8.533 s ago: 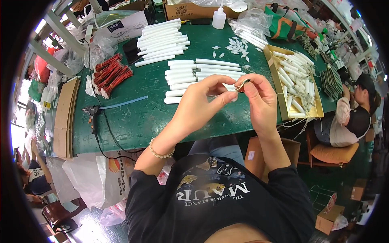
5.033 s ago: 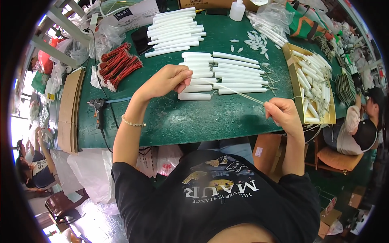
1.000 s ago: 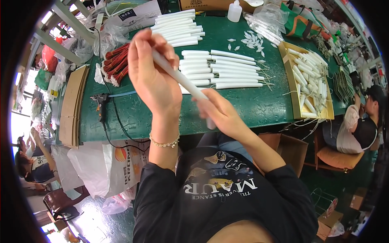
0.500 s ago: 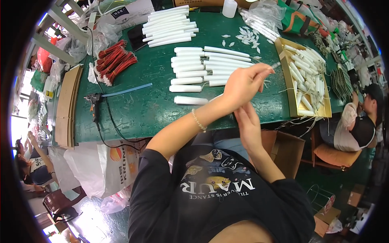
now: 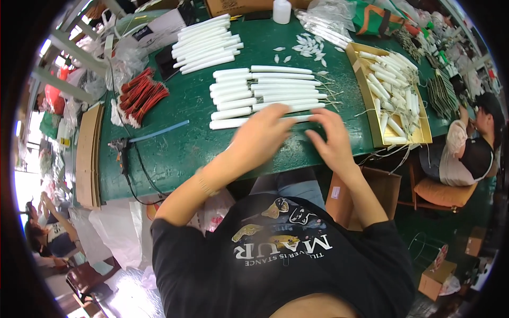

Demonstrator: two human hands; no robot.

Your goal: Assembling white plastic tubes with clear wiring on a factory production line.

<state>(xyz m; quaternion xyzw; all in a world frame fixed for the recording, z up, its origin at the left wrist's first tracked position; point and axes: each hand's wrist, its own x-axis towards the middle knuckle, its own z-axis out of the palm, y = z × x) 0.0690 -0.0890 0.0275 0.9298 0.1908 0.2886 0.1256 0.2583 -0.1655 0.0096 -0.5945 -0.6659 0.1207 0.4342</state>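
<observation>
On the green table, short thick white tubes (image 5: pixel 231 104) lie in a column, with longer thin white tubes (image 5: pixel 289 82) in a row just to their right. My left hand (image 5: pixel 261 139) is over the nearest pair, covering where the front thick tube (image 5: pixel 227 124) meets the front thin tube (image 5: pixel 304 118); motion blurs its fingers. At the right end of that thin tube, my right hand (image 5: pixel 333 139) has its thumb and fingers apart, fingertips close to the tube. Whether they touch it is unclear. Fine wires (image 5: pixel 330 94) stick out from the thin tubes' right ends.
A yellow box (image 5: pixel 376 124) of wired white tubes stands right. Small translucent pieces (image 5: pixel 307 46) and a white bottle (image 5: pixel 281 11) are farther back. At left lie red wire bundles (image 5: pixel 142 98), a glue gun (image 5: pixel 123 151) with a blue stick, and stacked white tubes (image 5: pixel 207 45).
My hands have uncrossed. The left has moved left and nearer, from beside the yellow box to the front tubes; the right has come up over the table edge. The whole view has shifted slightly.
</observation>
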